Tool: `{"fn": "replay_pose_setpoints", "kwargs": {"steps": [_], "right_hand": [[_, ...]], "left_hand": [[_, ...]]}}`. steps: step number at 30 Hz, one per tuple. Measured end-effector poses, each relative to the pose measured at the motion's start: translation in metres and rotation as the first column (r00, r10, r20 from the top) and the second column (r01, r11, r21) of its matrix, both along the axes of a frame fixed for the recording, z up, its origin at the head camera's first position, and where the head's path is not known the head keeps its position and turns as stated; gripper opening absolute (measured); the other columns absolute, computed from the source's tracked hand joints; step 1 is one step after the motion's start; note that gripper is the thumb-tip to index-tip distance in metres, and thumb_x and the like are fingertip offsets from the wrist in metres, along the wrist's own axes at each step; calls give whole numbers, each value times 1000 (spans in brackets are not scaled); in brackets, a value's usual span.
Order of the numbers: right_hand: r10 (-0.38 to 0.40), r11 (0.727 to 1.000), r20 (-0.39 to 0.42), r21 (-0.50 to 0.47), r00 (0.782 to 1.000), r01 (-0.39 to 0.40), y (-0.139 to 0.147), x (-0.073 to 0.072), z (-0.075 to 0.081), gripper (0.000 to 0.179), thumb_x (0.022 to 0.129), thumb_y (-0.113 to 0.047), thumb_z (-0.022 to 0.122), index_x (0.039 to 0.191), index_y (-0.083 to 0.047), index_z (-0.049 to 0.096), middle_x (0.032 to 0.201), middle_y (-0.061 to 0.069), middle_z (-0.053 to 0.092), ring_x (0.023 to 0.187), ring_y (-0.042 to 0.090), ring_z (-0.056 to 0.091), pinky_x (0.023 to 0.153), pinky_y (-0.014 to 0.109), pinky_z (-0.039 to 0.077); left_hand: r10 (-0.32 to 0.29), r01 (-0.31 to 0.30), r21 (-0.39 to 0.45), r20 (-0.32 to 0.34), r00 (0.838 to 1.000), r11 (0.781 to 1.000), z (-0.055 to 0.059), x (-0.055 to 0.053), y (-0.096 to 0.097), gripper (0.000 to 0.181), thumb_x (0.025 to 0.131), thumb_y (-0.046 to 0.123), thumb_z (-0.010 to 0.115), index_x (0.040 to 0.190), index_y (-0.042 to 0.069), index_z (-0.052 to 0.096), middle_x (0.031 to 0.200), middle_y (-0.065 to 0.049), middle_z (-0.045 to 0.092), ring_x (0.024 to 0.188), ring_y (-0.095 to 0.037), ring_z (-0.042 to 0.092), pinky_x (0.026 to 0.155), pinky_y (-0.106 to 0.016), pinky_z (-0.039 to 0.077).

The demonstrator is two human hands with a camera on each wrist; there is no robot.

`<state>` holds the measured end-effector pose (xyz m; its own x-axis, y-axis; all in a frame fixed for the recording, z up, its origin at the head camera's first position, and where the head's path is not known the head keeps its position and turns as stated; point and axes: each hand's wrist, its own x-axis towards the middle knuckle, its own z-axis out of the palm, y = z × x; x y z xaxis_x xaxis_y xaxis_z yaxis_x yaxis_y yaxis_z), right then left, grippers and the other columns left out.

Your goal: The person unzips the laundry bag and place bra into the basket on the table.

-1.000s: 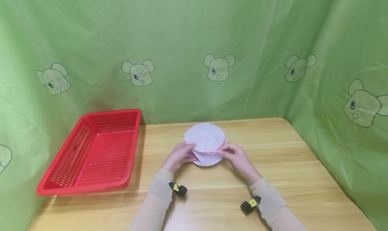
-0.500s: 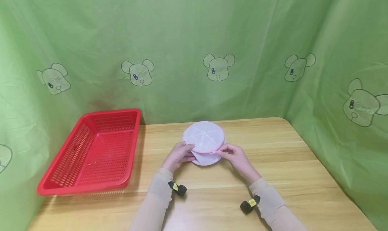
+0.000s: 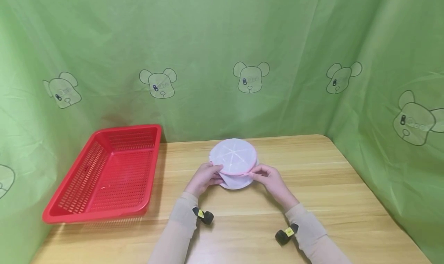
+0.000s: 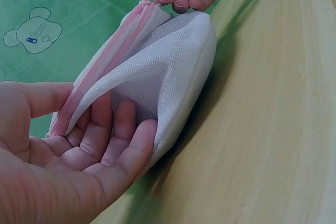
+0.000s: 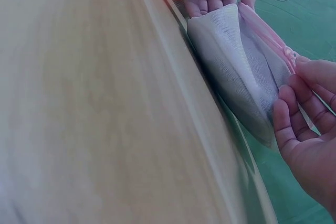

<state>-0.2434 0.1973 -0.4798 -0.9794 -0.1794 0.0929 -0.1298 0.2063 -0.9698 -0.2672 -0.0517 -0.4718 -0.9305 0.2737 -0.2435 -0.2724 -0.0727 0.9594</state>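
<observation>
A round white mesh laundry bag (image 3: 233,155) with a pink zipper (image 4: 90,80) is held over the table, its flat top tilted towards me. My left hand (image 3: 204,178) grips its left side, thumb on the zipper edge and fingers curled below against the mesh. On the opposite side, my right hand (image 3: 271,180) pinches the zipper's pink slider end (image 5: 290,55) between thumb and fingertips. In the left wrist view, a gap in the mesh side shows beside the zipper. Whether anything lies inside the bag cannot be told.
A red plastic basket (image 3: 147,187) with slotted walls stands on the left of the wooden table (image 3: 312,202). Green curtains (image 3: 204,36) printed with bear heads enclose the back and both sides. Both wrists carry small black cameras (image 3: 283,237).
The bag's top has tilted up slightly and shifted a little to the left. Both hands keep the same hold, with hardly any movement in the last half second.
</observation>
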Motion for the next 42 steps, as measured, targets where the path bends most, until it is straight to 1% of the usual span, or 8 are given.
{"fn": "replay_pose_setpoints", "kwargs": {"steps": [8, 14, 19, 23, 25, 30, 37, 42], "right_hand": [[-18, 1000, 1, -2, 1000, 18, 2, 0, 2, 28, 87, -17, 72, 103, 5, 65, 96, 4, 69, 91, 8, 63, 85, 20, 53], [-11, 1000, -1, -9, 1000, 11, 2, 0, 3, 29, 87, -16, 71, 104, 7, 65, 97, 5, 69, 91, 7, 63, 86, 19, 53], [-9, 1000, -5, -12, 1000, 9, 4, -2, 0, 29, 87, -16, 71, 103, 7, 65, 94, -1, 69, 91, 7, 63, 86, 19, 53], [-19, 1000, 0, -13, 1000, 19, 5, -4, -3, 29, 87, -17, 72, 103, 5, 65, 92, -6, 69, 91, 7, 64, 85, 20, 54], [-25, 1000, 3, -9, 1000, 25, 6, -4, -3, 29, 86, -18, 72, 102, 4, 65, 92, -7, 69, 91, 7, 64, 85, 20, 54], [-27, 1000, -2, 2, 1000, 27, 7, -4, -2, 29, 86, -19, 72, 102, 4, 66, 92, -5, 69, 90, 8, 63, 83, 21, 53], [-27, 1000, 3, 3, 1000, 27, 6, -3, 2, 29, 87, -19, 72, 103, 5, 65, 91, -5, 68, 89, 7, 62, 83, 20, 53], [-31, 999, 13, -32, 999, 32, 7, -2, 3, 28, 87, -14, 71, 102, 9, 64, 89, -5, 67, 86, 11, 63, 82, 23, 54]], "left_hand": [[3, -3, 2, 0, 1000, 1000, 1, 0, -2, 32, 96, 14, 56, 119, -8, 55, 83, -4, 68, 74, -13, 65, 79, -32, 60], [2, -2, -3, -4, 1000, 1000, -1, -1, -2, 33, 96, 14, 56, 120, -9, 55, 85, -6, 69, 75, -14, 65, 81, -34, 60], [-6, 6, 11, -22, 1000, 1000, 0, 1, -3, 32, 94, 16, 58, 117, -7, 57, 87, -8, 70, 75, -14, 66, 81, -34, 60], [-21, 23, 29, -52, 998, 999, 1, 3, -5, 30, 94, 18, 60, 112, -7, 59, 87, -9, 71, 75, -14, 67, 78, -33, 61], [-20, 22, 27, -44, 999, 999, 0, 2, -5, 31, 94, 17, 60, 113, -7, 58, 87, -9, 70, 75, -14, 67, 79, -33, 60], [-7, 7, 6, -9, 1000, 1000, -1, -1, -3, 32, 95, 14, 57, 117, -9, 55, 85, -6, 68, 75, -13, 65, 80, -33, 60], [-8, 8, 6, -8, 1000, 1000, 0, -1, -3, 30, 95, 13, 56, 116, -8, 55, 83, -4, 67, 74, -12, 65, 78, -31, 60], [-5, 5, -3, -11, 1000, 1000, 0, 0, -3, 30, 95, 13, 56, 116, -8, 56, 83, -4, 67, 74, -12, 65, 79, -32, 60]]}}
